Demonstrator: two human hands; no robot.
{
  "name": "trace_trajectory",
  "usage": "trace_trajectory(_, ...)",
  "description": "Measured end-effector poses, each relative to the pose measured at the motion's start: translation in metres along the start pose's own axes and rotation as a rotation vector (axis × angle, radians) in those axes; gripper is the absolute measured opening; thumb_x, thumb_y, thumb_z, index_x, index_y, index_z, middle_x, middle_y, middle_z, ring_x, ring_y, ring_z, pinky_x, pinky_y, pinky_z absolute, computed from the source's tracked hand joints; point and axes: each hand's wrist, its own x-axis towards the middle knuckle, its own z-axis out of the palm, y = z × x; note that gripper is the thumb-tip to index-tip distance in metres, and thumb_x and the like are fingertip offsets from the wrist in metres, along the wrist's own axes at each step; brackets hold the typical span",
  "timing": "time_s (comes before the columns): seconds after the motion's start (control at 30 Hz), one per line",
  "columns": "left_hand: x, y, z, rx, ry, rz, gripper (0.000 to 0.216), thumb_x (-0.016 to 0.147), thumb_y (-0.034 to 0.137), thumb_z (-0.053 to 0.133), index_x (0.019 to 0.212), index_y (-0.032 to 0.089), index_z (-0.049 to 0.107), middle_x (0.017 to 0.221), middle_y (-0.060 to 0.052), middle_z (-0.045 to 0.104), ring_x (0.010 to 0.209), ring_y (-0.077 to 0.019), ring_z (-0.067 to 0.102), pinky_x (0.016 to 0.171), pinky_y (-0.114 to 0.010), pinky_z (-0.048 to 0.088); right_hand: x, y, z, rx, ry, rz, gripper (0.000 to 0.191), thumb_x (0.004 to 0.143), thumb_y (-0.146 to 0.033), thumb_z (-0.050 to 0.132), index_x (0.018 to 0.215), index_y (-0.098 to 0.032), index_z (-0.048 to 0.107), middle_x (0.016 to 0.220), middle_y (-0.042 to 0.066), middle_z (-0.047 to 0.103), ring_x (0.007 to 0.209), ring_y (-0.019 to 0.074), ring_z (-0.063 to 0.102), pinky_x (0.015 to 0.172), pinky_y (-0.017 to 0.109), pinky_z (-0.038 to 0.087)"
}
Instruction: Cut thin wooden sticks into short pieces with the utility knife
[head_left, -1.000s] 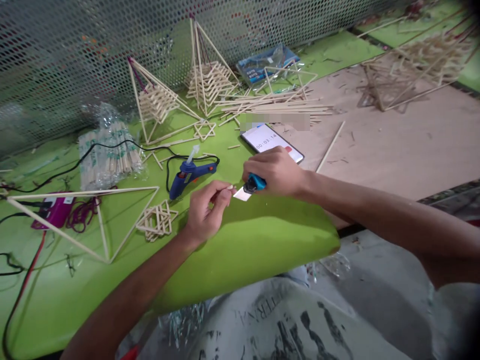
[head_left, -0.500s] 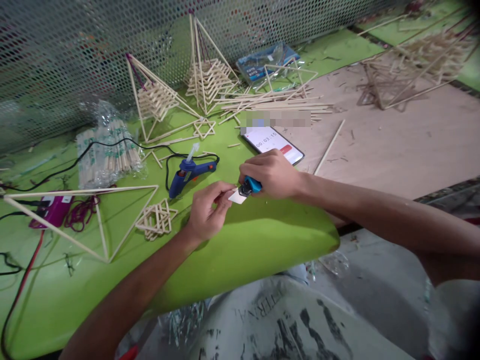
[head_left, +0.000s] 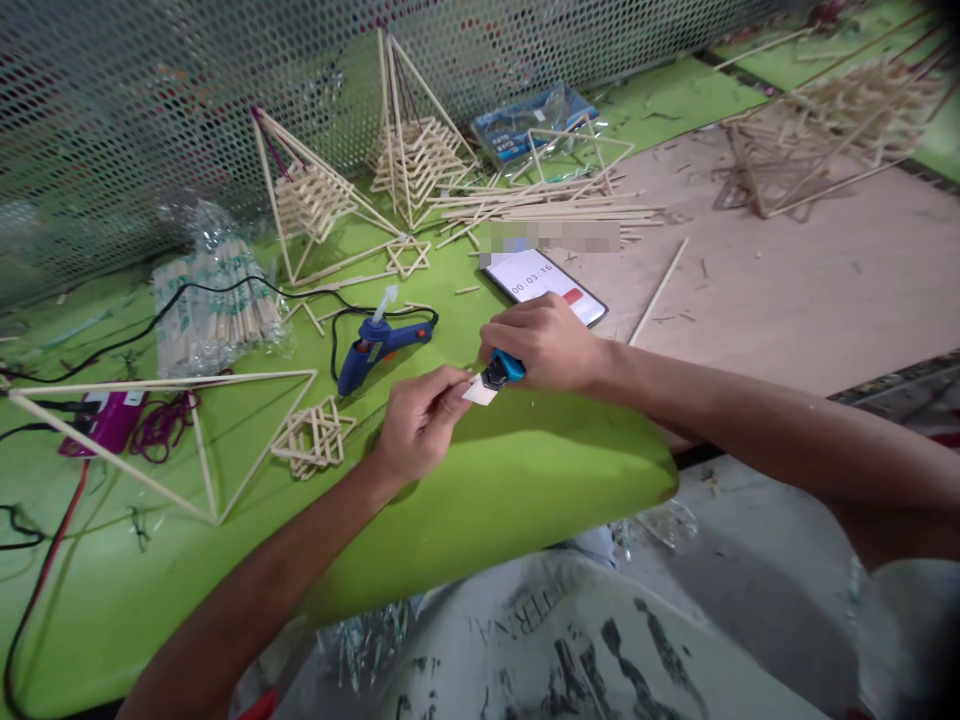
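In my right hand (head_left: 544, 345) is a utility knife (head_left: 505, 369) with a blue handle and a black collar. Its short, wide blade points toward my left hand (head_left: 420, 420), whose thumb and fingers are pinched together beside the blade tip. Whatever sits in that pinch is too small or hidden to name. A blue hot glue gun (head_left: 375, 345) lies on the green table to the left, a glue stick poking out of it. Close to my left wrist is a small stacked star made of wooden sticks (head_left: 313, 438).
A phone (head_left: 547, 285) with a running timer lies behind my right hand. Stick pyramids (head_left: 311, 205) and loose sticks (head_left: 555, 205) stand and lie farther back. At left are a bag of wrapped chopsticks (head_left: 217, 300), a large stick frame (head_left: 214, 515), a purple power box (head_left: 105, 420) and cables.
The blade has shifted very slightly away from my left fingertips, toward the upper right. The phone timer has moved on by one second. Both hands keep their grips.
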Motion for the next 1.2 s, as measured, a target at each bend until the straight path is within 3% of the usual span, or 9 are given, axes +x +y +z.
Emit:
trace_trajectory(0.17,0.002,0.009,0.001,-0.079,0.025,-0.008,0.014,0.095,0.022,0.051,0.085,0.019,0.061,0.058,0.005,0.049,0.048,-0.0062,0.04,0.045,-0.021,0.03,0.004,0.002,-0.003,-0.016,0.027,0.064,0.017,0.078,-0.022,0.044,0.073,-0.018,0.06,0.061,0.001,0.057,0.053,0.0109,0.041,0.053,0.028,0.026)
trace_trajectory(0.23,0.001,0.016,0.005,-0.103,0.021,0.075,0.016,0.095,0.016,0.049,0.086,0.019,0.062,0.06,0.005,0.053,0.048,-0.0056,0.044,0.046,-0.018,0.034,0.009,0.015,-0.004,-0.039,0.021,0.229,0.011,0.072,-0.021,0.049,0.07,-0.019,0.059,0.059,0.0,0.056,0.052,0.0111,0.042,0.053,0.028,0.027)
trace_trajectory(0.3,-0.003,0.022,0.01,-0.092,-0.202,0.244,0.013,0.093,0.015,0.052,0.086,0.02,0.062,0.073,0.002,0.066,0.061,-0.0074,0.058,0.057,-0.019,0.045,0.012,0.036,-0.008,-0.079,0.033,0.499,0.006,0.067,-0.019,0.052,0.062,-0.019,0.055,0.052,0.0,0.051,0.049,0.0107,0.039,0.053,0.028,0.028)
trace_trajectory(0.33,-0.005,0.023,0.012,-0.082,-0.295,0.224,0.01,0.092,0.016,0.054,0.09,0.02,0.063,0.079,0.0,0.069,0.065,-0.0081,0.06,0.061,-0.02,0.047,0.013,0.047,-0.011,-0.098,0.059,0.559,0.009,0.067,-0.018,0.051,0.058,-0.02,0.053,0.049,0.0,0.048,0.048,0.0105,0.036,0.053,0.029,0.029)
trace_trajectory(0.43,-0.008,0.021,0.013,-0.035,-0.209,0.137,0.011,0.093,0.018,0.054,0.089,0.02,0.064,0.076,0.001,0.067,0.059,-0.0072,0.055,0.057,-0.02,0.044,0.01,0.068,-0.021,-0.161,0.167,0.602,0.013,0.073,-0.02,0.047,0.061,-0.021,0.051,0.055,0.001,0.049,0.054,0.0121,0.038,0.058,0.03,0.032)
trace_trajectory(0.5,-0.006,0.014,0.01,-0.036,-0.15,0.016,0.013,0.095,0.022,0.052,0.092,0.019,0.064,0.069,0.003,0.06,0.053,-0.0069,0.049,0.052,-0.021,0.039,0.006,0.065,-0.022,-0.138,0.232,0.508,0.011,0.071,-0.022,0.047,0.062,-0.022,0.051,0.054,0.001,0.049,0.053,0.0124,0.04,0.057,0.029,0.032)
trace_trajectory(0.6,-0.001,0.005,0.004,-0.098,-0.06,-0.077,0.018,0.098,0.027,0.048,0.091,0.019,0.063,0.067,0.002,0.055,0.059,-0.0084,0.051,0.054,-0.022,0.04,0.001,0.044,-0.014,-0.019,0.171,0.273,0.009,0.066,-0.023,0.049,0.07,-0.02,0.057,0.061,0.001,0.058,0.057,0.0132,0.048,0.057,0.028,0.033)
trace_trajectory(0.8,0.005,-0.002,0.001,-0.098,0.004,-0.042,0.021,0.1,0.027,0.044,0.089,0.019,0.06,0.067,0.003,0.054,0.06,-0.0081,0.05,0.055,-0.022,0.038,-0.001,0.011,0.005,0.054,0.123,-0.018,0.01,0.076,-0.021,0.048,0.075,-0.02,0.058,0.062,-0.001,0.058,0.053,0.0105,0.046,0.053,0.026,0.031)
trace_trajectory(1.2,0.004,-0.003,0.001,-0.021,-0.011,-0.001,0.012,0.095,0.026,0.052,0.088,0.019,0.059,0.066,0.003,0.056,0.055,-0.0076,0.046,0.05,-0.02,0.035,-0.001,0.002,0.003,0.024,0.045,-0.003,0.014,0.08,-0.023,0.046,0.077,-0.018,0.059,0.064,0.001,0.059,0.053,0.0107,0.044,0.052,0.028,0.029)
